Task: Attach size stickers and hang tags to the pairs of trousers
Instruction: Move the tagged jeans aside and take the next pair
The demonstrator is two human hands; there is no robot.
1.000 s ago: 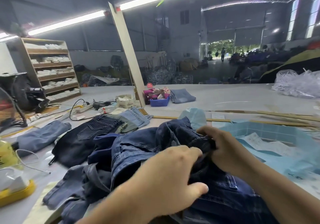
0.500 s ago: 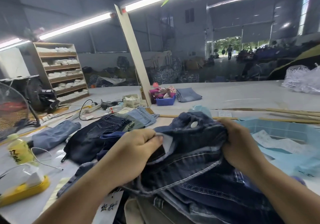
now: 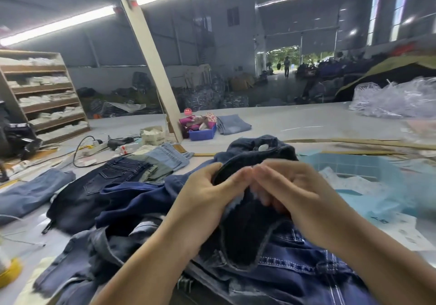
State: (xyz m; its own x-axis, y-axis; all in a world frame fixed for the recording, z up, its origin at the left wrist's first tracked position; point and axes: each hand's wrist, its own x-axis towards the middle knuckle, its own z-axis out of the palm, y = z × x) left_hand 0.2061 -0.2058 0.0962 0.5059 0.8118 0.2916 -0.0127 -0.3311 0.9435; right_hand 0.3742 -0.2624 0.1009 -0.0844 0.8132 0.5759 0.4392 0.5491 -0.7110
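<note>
Both hands, left hand (image 3: 212,201) and right hand (image 3: 290,194), pinch the dark jeans' waistband (image 3: 250,153), apparently exposing it for tagging.

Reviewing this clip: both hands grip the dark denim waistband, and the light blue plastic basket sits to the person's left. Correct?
Not quite. The head view shows the light blue basket on the person's right, not left. The rest holds: the left hand and right hand both grip the dark denim waistband.
</note>
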